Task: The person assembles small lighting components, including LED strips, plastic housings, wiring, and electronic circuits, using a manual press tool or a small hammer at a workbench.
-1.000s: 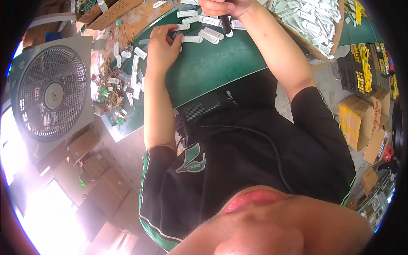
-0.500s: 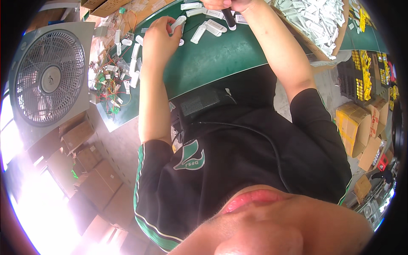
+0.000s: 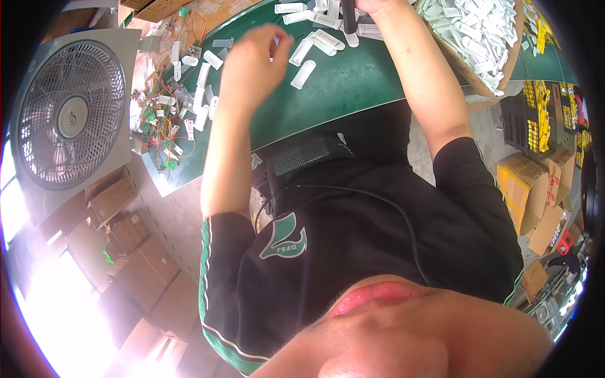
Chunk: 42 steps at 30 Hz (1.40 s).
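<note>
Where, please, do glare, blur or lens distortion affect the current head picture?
Head view: white glare washes out the lower left, beside the cardboard boxes; the left hand looks slightly blurred; the edge of the green table bends with the fisheye distortion.

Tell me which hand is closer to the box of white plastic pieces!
Right. The right hand, partly cut off at the top edge, is just left of the cardboard box; the left hand is farther left, over the green tabletop.

Box fan (image 3: 74, 118) at left, cardboard boxes (image 3: 146, 271) lower left, yellow-taped carton (image 3: 518, 194) at right, dark crate (image 3: 515, 115) near it
</note>
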Each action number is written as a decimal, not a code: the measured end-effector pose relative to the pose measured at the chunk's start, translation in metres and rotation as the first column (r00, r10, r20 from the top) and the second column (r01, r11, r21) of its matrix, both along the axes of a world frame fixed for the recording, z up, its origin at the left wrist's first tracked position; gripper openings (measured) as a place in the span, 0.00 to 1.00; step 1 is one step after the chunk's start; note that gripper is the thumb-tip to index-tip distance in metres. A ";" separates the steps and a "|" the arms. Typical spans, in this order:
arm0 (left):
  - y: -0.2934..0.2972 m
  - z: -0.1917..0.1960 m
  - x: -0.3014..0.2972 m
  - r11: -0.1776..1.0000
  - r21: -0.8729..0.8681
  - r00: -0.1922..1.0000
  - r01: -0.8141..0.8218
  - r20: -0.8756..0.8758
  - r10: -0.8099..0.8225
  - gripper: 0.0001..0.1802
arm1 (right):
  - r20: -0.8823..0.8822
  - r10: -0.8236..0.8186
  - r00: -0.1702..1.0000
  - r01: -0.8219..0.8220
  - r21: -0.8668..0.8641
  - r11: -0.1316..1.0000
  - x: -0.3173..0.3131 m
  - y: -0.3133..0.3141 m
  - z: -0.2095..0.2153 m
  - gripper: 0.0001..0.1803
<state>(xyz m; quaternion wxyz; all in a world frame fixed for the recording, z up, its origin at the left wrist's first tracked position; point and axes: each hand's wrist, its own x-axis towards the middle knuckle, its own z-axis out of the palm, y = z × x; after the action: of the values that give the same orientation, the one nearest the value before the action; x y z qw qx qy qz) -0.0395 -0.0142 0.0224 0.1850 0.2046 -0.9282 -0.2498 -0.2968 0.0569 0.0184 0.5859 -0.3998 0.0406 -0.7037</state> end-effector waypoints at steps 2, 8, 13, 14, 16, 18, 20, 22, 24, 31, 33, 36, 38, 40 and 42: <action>-0.038 -0.013 -0.026 0.992 -0.113 0.996 -0.054 -0.075 0.046 0.12 | 0.049 -0.040 0.998 0.036 0.069 0.997 0.006 0.000 0.001 0.22; -0.069 -0.018 -0.089 0.984 -0.025 0.949 -0.175 0.262 0.175 0.21 | 0.048 -0.150 0.987 0.140 0.174 0.975 0.002 -0.004 -0.006 0.22; -0.075 -0.041 -0.100 0.936 -0.294 0.974 -0.192 0.059 0.218 0.17 | 0.022 -0.161 0.987 0.152 0.218 0.964 0.004 -0.006 -0.005 0.21; -0.078 -0.046 -0.100 0.909 -0.393 0.984 -0.143 0.043 0.174 0.17 | 0.022 -0.160 0.987 0.152 0.220 0.964 0.006 -0.007 -0.006 0.21; -0.072 -0.043 -0.101 0.912 -0.355 0.969 -0.203 0.060 0.239 0.16 | 0.001 -0.187 0.982 0.182 0.221 0.958 0.006 -0.007 -0.008 0.21; -0.073 -0.043 -0.098 0.910 -0.320 0.950 -0.264 0.078 0.303 0.16 | 0.004 -0.178 0.984 0.173 0.229 0.958 0.005 -0.006 -0.008 0.21; -0.081 -0.048 -0.086 0.938 -0.282 0.980 -0.201 -0.043 0.197 0.16 | 0.009 -0.169 0.986 0.162 0.236 0.958 0.006 -0.005 -0.007 0.20; -0.077 -0.034 -0.069 0.964 -0.171 0.979 -0.206 -0.021 0.205 0.16 | -0.004 -0.170 0.985 0.166 0.242 0.956 0.007 -0.005 -0.006 0.20; -0.068 -0.027 -0.052 0.983 -0.007 0.980 -0.182 -0.078 0.181 0.16 | -0.021 -0.185 0.982 0.184 0.258 0.948 0.006 -0.003 -0.006 0.20; -0.028 -0.026 0.012 0.924 0.363 0.957 -0.122 -0.205 0.207 0.06 | -0.063 -0.158 0.985 0.169 0.263 0.950 0.008 -0.006 -0.001 0.19; -0.013 -0.018 0.025 0.918 0.369 0.942 -0.144 -0.234 0.242 0.05 | -0.060 -0.146 0.987 0.157 0.280 0.947 0.010 -0.007 -0.004 0.20; -0.004 -0.019 0.045 0.975 -0.068 0.945 -0.212 -0.267 0.187 0.06 | -0.054 -0.124 0.991 0.134 0.307 0.942 0.013 -0.010 -0.009 0.20; 0.002 -0.020 0.056 0.961 -0.149 0.952 -0.235 -0.235 0.196 0.05 | -0.027 -0.099 0.995 0.103 0.294 0.950 0.012 -0.009 -0.010 0.20; 0.004 -0.026 0.061 0.946 -0.202 0.955 -0.253 -0.207 0.211 0.04 | -0.025 -0.093 0.995 0.096 0.315 0.944 0.009 -0.004 -0.007 0.21; -0.006 -0.032 0.060 0.933 -0.233 0.950 -0.275 -0.216 0.226 0.04 | -0.037 -0.066 0.997 0.074 0.330 0.941 0.011 -0.006 -0.008 0.21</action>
<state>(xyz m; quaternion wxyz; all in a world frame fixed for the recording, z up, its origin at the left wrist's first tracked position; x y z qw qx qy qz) 0.0206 -0.0199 -0.0099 0.3264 0.2715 -0.8977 -0.1180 -0.2862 0.0514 0.0105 0.6187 -0.3031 0.1798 -0.7022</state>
